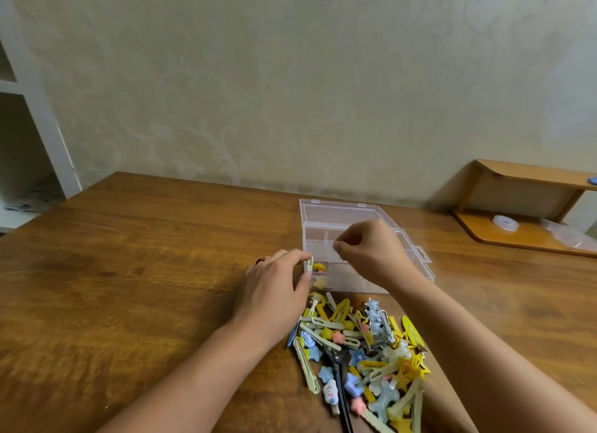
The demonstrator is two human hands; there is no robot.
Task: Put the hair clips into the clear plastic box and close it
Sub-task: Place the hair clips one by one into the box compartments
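At centre frame the clear plastic box [361, 248] sits open on the wooden counter [145, 271], lid tipped back toward the wall. The left hand [274, 290] pinches a pale green hair clip [310, 266] at the box's lower-left compartment. The right hand [368, 248] hovers over the box, fingertips pinched; whether it holds anything is unclear. A pile of hair clips [361, 352] lies just below the box, between the forearms. A wooden shelf [523, 206] with a tape roll [505, 222] stands at right.

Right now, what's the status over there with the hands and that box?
Left hand pinching a pale green clip at the clear box corner. Right hand over box, grip unclear. Box open; clip pile waiting.
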